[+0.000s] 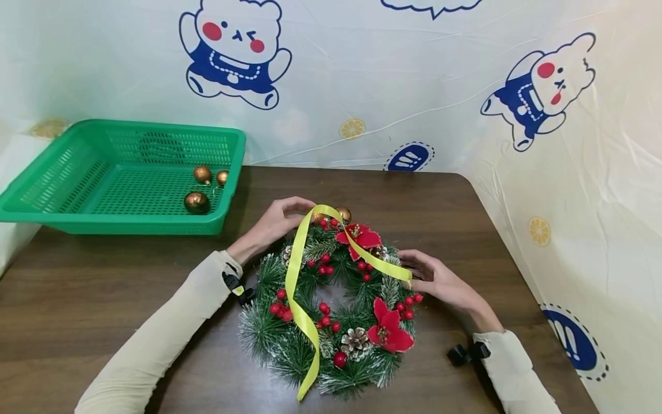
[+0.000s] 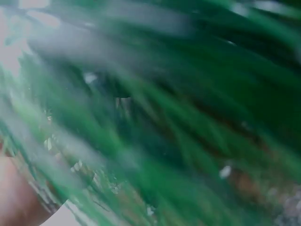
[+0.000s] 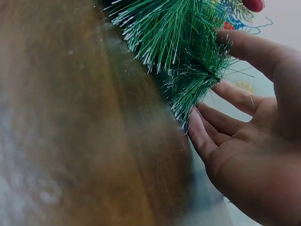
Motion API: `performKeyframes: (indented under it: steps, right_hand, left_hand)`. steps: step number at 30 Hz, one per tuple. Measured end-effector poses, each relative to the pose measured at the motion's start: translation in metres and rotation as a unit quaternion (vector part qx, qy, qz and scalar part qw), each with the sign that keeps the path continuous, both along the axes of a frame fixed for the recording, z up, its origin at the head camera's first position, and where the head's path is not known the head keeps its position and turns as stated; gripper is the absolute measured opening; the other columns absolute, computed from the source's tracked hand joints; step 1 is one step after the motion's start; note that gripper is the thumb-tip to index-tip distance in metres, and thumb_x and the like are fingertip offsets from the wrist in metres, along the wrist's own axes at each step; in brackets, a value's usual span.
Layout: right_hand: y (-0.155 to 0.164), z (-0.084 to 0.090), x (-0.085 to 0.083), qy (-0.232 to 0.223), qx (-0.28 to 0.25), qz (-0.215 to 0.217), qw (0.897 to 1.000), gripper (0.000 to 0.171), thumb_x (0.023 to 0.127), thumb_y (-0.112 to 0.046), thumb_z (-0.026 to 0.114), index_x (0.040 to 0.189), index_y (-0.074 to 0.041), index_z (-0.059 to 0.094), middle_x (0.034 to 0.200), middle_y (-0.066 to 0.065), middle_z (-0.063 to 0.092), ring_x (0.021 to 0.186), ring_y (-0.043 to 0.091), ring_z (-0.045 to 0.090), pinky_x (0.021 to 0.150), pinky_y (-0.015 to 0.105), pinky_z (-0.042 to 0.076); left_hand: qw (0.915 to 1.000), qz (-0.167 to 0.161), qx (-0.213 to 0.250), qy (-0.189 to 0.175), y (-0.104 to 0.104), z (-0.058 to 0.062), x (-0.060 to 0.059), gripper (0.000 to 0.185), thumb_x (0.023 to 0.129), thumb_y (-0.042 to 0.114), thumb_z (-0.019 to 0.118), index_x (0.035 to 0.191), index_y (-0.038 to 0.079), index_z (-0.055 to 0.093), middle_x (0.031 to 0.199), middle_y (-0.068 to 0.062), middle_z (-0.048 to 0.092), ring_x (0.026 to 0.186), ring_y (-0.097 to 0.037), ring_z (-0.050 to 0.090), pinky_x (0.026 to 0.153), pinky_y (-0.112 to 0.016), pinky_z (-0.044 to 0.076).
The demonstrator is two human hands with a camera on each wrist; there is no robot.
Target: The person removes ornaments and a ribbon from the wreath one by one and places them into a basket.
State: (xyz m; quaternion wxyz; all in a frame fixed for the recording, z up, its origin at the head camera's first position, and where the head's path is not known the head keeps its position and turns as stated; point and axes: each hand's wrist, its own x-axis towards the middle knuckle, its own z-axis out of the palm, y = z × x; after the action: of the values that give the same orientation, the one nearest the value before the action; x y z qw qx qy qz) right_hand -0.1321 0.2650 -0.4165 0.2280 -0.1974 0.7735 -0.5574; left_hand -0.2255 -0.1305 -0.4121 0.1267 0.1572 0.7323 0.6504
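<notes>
A green wreath (image 1: 279, 351) with frosted tips, red berries, red poinsettia flowers and pinecones lies on the table. A yellow ribbon (image 1: 293, 276) loops at its top, with one tail running down the left side and another toward the right edge. At the upper left, my left hand (image 1: 276, 224) holds the wreath's rim beside a gold ball (image 1: 343, 214); its fingertips are partly hidden. My right hand (image 1: 439, 282) holds the right rim near the ribbon's end, thumb and fingers around the outer needles (image 3: 188, 89). Blurred needles (image 2: 155, 122) fill most of the left wrist view.
A green plastic basket (image 1: 129, 224) stands at the back left, with a few gold balls (image 1: 197, 202) inside. Brown wooden table (image 1: 77, 322) surrounds the wreath. A printed white curtain (image 1: 331, 75) hangs behind and along the right edge.
</notes>
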Motion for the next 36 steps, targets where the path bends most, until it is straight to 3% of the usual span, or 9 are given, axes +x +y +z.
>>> performKeyframes:
  steps: [8, 14, 23, 29, 36]
  right_hand:
    - [0.0, 0.001, -0.001, 0.008, 0.009, -0.003, 1.0, 0.06, 0.091, -0.012, 0.071, 0.145, -0.011, 0.045, 0.137, 0.017, 0.048, 0.123, 0.04, 0.049, 0.095, 0.028, 0.052]
    - [-0.001, 0.002, -0.001, 0.007, 0.006, -0.003, 1.0, 0.059, 0.091, -0.01, 0.071, 0.144, -0.011, 0.045, 0.139, 0.018, 0.048, 0.123, 0.04, 0.05, 0.094, 0.028, 0.053]
    - [-0.001, 0.001, -0.001, 0.016, 0.018, -0.006, 1.0, 0.058, 0.091, -0.012, 0.072, 0.144, -0.014, 0.047, 0.138, 0.016, 0.049, 0.123, 0.039, 0.05, 0.095, 0.027, 0.051]
    - [0.0, 0.0, -0.001, 0.017, 0.024, -0.008, 1.0, 0.058, 0.091, -0.013, 0.072, 0.143, -0.014, 0.047, 0.137, 0.015, 0.049, 0.122, 0.038, 0.05, 0.097, 0.025, 0.05]
    - [0.0, -0.001, -0.002, 0.022, 0.023, -0.006, 0.999, 0.057, 0.091, -0.012, 0.071, 0.143, -0.014, 0.047, 0.136, 0.015, 0.05, 0.121, 0.037, 0.051, 0.097, 0.025, 0.05]
  left_hand:
    - [0.9994, 0.011, 0.029, 0.017, -0.005, 0.008, -0.002, 0.039, 0.093, 0.007, 0.069, 0.13, -0.002, 0.061, 0.122, -0.017, 0.065, 0.106, -0.022, 0.067, 0.087, -0.032, 0.056]
    - [0.9987, 0.017, 0.041, 0.025, -0.01, 0.015, -0.002, 0.04, 0.092, 0.008, 0.071, 0.129, -0.003, 0.061, 0.119, -0.015, 0.067, 0.103, -0.019, 0.067, 0.093, -0.039, 0.054]
    - [0.9989, 0.018, 0.027, 0.033, -0.015, 0.023, -0.004, 0.039, 0.093, 0.012, 0.072, 0.129, 0.001, 0.063, 0.122, -0.017, 0.066, 0.105, -0.02, 0.066, 0.095, -0.047, 0.052]
    - [0.999, 0.001, 0.01, 0.043, -0.018, 0.027, -0.004, 0.04, 0.094, 0.016, 0.071, 0.131, 0.004, 0.063, 0.123, -0.014, 0.067, 0.107, -0.021, 0.066, 0.095, -0.046, 0.053]
    - [0.9983, -0.032, 0.0, 0.048, -0.019, 0.032, -0.002, 0.041, 0.095, 0.019, 0.07, 0.132, 0.003, 0.062, 0.122, -0.011, 0.067, 0.108, -0.025, 0.065, 0.097, -0.054, 0.049]
